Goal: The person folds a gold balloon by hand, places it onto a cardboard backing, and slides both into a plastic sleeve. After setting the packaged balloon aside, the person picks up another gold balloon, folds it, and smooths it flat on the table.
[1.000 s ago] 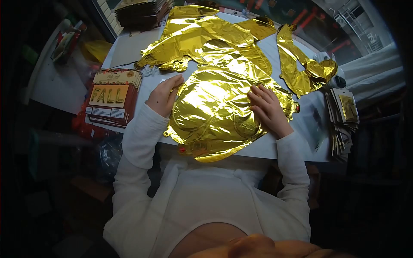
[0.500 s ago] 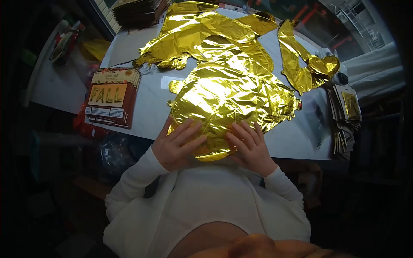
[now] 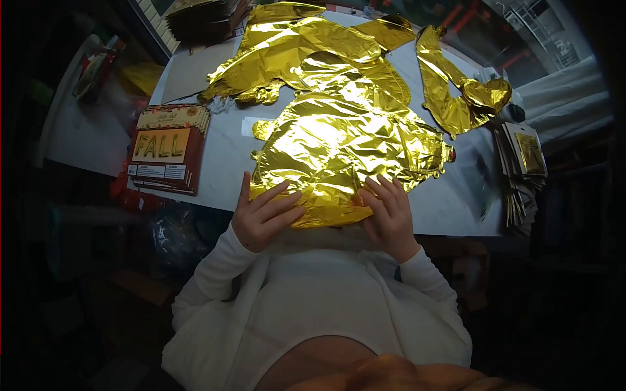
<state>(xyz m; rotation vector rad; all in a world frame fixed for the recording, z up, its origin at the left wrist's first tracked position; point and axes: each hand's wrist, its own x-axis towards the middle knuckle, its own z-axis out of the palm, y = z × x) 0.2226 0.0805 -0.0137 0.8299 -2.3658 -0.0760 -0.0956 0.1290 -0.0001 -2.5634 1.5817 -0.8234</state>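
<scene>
A large crinkled gold foil balloon (image 3: 339, 140), lying flat, reaches from the middle of the table to its near edge. Its near margin is turned into a narrow strip between my two hands. My left hand (image 3: 261, 212) grips the left end of this strip, fingers spread over the foil and thumb hidden. At the right end my right hand (image 3: 389, 215) holds the foil, fingertips on top and the thumb side at the strip's edge. A small red spot marks the balloon's right tip.
More gold foil (image 3: 300, 49) covers the far side of the table (image 3: 222, 163). A separate gold foil piece (image 3: 450, 85) lies at the far right. Red printed "FALL" packs (image 3: 160, 146) are stacked at left, cardboard packs (image 3: 518, 176) at right. A dark stack (image 3: 202, 23) stands behind.
The near margin of the balloon has gone from a rounded flap hanging toward me to a straighter folded strip. My right hand has shifted slightly right, and the view has moved a little.
</scene>
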